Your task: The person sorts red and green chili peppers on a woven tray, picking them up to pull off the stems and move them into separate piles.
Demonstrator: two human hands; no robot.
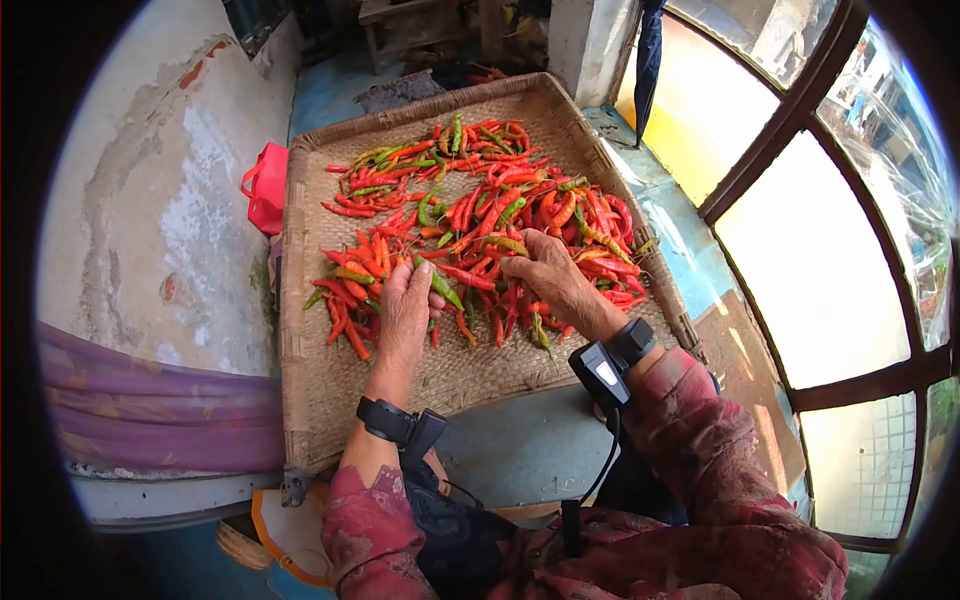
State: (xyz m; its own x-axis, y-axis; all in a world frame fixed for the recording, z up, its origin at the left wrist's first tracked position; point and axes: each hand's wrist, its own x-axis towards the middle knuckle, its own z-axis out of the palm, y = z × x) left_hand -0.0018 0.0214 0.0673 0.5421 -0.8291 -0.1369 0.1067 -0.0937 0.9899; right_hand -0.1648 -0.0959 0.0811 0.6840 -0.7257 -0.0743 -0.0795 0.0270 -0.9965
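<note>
Across the woven tray (430,385), chillies (365,255) lie in loose heaps, its edge likely there to stop them rolling off. Over my feed, the left hand (403,305) has its fingers narrow around a green chilli (440,285), apparently to single it out; the right hand (562,282) curls low among others, but I cannot tell whether it grips one

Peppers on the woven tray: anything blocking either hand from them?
Nothing visible. The left hand already has a green pepper at its fingers, and the right hand is in among the peppers. Both arms pass over the near side of the tray without it blocking them.
</note>
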